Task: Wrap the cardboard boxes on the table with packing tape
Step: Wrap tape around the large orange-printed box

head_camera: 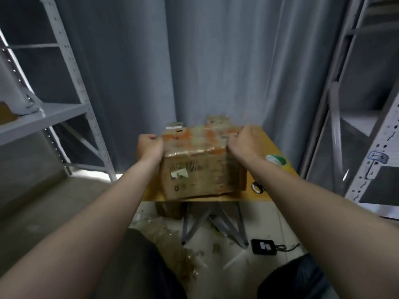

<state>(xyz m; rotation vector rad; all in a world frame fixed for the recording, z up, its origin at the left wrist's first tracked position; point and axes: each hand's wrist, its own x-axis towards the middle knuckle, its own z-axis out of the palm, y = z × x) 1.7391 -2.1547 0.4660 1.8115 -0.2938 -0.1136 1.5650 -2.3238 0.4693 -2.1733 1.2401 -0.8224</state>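
Note:
A worn brown cardboard box (pixel 200 169), with orange print and shiny tape over its top, stands on a small yellow table (pixel 269 186). My left hand (pixel 150 145) grips the box's upper left edge with curled fingers. At the upper right edge my right hand (pixel 244 140) holds on the same way. Behind the box a second taped box (pixel 217 120) and a smaller white-topped box (pixel 173 126) show partly. A roll of tape (pixel 278 161) lies on the table to the right, partly behind my right forearm. The picture is blurred.
Grey metal shelves stand at the left (pixel 49 113) and right (pixel 367 104), with a grey curtain behind the table. Another small roll (pixel 258 187) lies near the table's front edge. On the floor are crumpled plastic film (pixel 183 255), a box under the table (pixel 170 210) and a black device (pixel 264 247).

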